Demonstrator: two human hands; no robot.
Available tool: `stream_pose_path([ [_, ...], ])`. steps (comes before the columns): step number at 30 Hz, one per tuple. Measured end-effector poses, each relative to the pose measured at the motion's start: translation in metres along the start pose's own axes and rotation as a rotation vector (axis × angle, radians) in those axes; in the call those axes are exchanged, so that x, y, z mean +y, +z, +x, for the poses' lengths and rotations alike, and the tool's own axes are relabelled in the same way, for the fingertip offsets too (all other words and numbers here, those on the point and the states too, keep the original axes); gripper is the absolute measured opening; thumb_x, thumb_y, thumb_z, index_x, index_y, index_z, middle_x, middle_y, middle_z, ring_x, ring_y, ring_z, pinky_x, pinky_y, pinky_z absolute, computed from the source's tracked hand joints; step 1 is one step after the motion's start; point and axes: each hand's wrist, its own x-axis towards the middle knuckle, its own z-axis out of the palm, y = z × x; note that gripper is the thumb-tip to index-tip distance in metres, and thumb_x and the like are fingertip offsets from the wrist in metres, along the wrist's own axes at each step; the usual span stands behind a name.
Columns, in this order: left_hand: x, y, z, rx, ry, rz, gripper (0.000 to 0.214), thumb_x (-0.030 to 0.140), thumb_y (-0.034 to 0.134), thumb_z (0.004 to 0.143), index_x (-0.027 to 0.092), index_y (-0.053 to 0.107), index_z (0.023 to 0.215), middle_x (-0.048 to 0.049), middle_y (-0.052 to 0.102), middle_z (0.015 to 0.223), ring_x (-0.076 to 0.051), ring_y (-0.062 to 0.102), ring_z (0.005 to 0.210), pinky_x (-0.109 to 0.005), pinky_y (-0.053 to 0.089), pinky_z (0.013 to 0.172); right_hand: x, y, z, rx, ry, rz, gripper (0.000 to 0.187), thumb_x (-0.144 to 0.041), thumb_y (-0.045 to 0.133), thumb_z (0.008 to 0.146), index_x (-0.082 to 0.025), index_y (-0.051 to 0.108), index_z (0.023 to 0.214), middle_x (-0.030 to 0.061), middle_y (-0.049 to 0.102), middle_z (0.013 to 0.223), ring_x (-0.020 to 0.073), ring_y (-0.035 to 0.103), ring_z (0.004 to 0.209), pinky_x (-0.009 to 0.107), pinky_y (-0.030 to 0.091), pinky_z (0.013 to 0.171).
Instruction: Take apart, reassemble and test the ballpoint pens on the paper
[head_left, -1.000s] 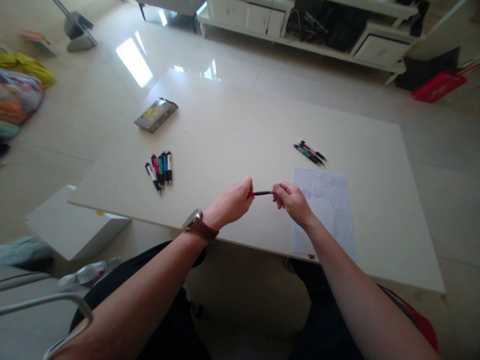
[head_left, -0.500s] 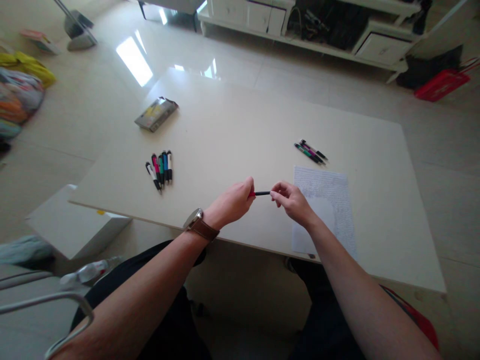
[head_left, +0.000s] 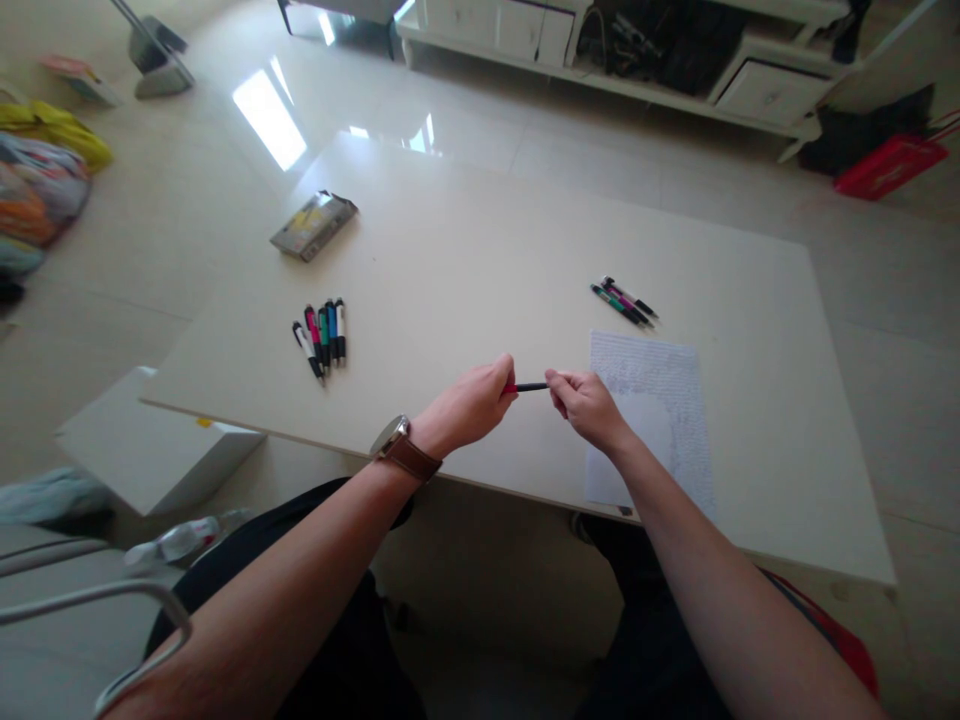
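Between my two hands a pen with a pinkish-red part and a black end lies level above the front part of the table. My left hand, with a watch on the wrist, is closed round the red part. Thumb and fingers of my right hand pinch the tip of the black end; what lies inside that pinch is hidden. Beneath the right hand and forearm is a sheet of paper with writing. Several pens lie side by side to the left, and a few more pens lie beyond the paper.
A flat grey and yellow box lies on the white table at the far left. A white box stands on the floor by the table's left edge. Beyond the table is a white cabinet.
The fingers of my right hand have closed more tightly on the pen's black end. Both hands keep nearly the same place, and the pens on the table have not moved.
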Motion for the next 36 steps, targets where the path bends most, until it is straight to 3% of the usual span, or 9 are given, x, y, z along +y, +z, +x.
stream_pose_path([
  [3,0.001,0.0,0.0,-0.009,0.009,0.008,0.005,0.019,0.047,0.094,0.021,0.048,0.089,-0.0015,0.059,0.077,-0.015,0.05,0.068,-0.029,0.033,0.061,0.001,0.001,0.001,0.02,0.027,0.04,0.057,-0.06,0.042,0.097,-0.021,0.05,0.056,-0.0011,0.048,0.049,0.0123,0.045,0.047,0.029,0.033,0.053],
  [7,0.001,-0.001,0.001,-0.012,-0.009,0.034,0.004,0.02,0.049,0.094,0.02,0.049,0.09,-0.0019,0.06,0.077,-0.016,0.05,0.067,-0.029,0.033,0.06,-0.002,0.0,0.001,-0.032,-0.049,0.1,0.035,-0.048,0.058,0.091,-0.02,0.055,0.07,-0.0012,0.057,0.063,0.0124,0.05,0.055,0.028,0.035,0.055],
  [12,0.003,-0.001,0.001,-0.024,-0.005,0.032,0.007,0.022,0.05,0.096,0.02,0.051,0.09,-0.0027,0.063,0.079,-0.016,0.053,0.069,-0.029,0.035,0.062,0.001,0.0,0.001,-0.005,-0.018,-0.001,0.048,-0.051,0.048,0.097,-0.022,0.044,0.058,-0.0038,0.042,0.049,0.0112,0.037,0.047,0.03,0.028,0.051],
  [15,0.003,-0.001,0.001,-0.015,-0.014,0.019,0.007,0.023,0.052,0.096,0.019,0.053,0.089,-0.0024,0.063,0.078,-0.015,0.053,0.069,-0.029,0.035,0.061,0.002,0.0,0.002,0.024,0.0,-0.038,0.051,-0.053,0.042,0.099,-0.022,0.047,0.06,-0.0022,0.046,0.051,0.013,0.042,0.049,0.03,0.032,0.053],
  [19,0.001,-0.002,0.002,0.021,-0.002,0.0,0.005,0.021,0.057,0.092,0.019,0.059,0.088,-0.0012,0.063,0.075,-0.014,0.053,0.067,-0.028,0.036,0.06,-0.002,0.001,-0.002,0.16,-0.23,-0.249,0.02,-0.041,0.062,0.09,-0.021,0.061,0.089,0.0054,0.065,0.086,0.0218,0.06,0.082,0.035,0.047,0.072],
  [22,-0.001,0.002,0.003,0.019,0.037,-0.006,0.004,0.018,0.062,0.088,0.018,0.062,0.084,-0.0024,0.065,0.08,-0.014,0.055,0.07,-0.027,0.04,0.064,-0.006,0.01,-0.011,0.101,-0.458,-0.456,0.021,-0.02,0.065,0.085,-0.022,0.061,0.106,0.0092,0.065,0.107,0.0272,0.057,0.104,0.042,0.047,0.091],
  [27,0.0,0.018,0.008,0.005,-0.02,-0.079,0.017,0.016,0.072,0.076,0.017,0.055,0.075,-0.0008,0.063,0.074,-0.013,0.056,0.066,-0.026,0.041,0.061,-0.005,0.024,-0.023,-0.008,-0.406,-0.535,0.023,-0.007,0.048,0.09,-0.022,0.058,0.104,0.0088,0.063,0.097,0.0247,0.056,0.095,0.038,0.046,0.084],
  [32,0.005,0.023,0.012,0.005,-0.102,-0.401,0.047,0.016,0.079,0.068,0.02,0.049,0.103,0.0019,0.066,0.082,-0.013,0.063,0.069,-0.024,0.048,0.06,0.0,-0.004,-0.024,-0.111,-0.368,-0.561,0.033,0.0,0.041,0.082,-0.022,0.061,0.097,0.0077,0.057,0.098,0.0198,0.052,0.081,0.033,0.042,0.073],
  [36,0.012,0.031,0.016,-0.026,-0.047,-0.329,0.049,0.019,0.076,0.072,0.02,0.05,0.113,-0.0035,0.067,0.099,-0.015,0.065,0.079,-0.028,0.053,0.065,0.007,-0.041,-0.025,0.17,-0.212,-0.285,0.009,-0.017,0.052,0.083,-0.022,0.054,0.075,0.0049,0.052,0.081,0.0194,0.048,0.075,0.034,0.039,0.068],
])
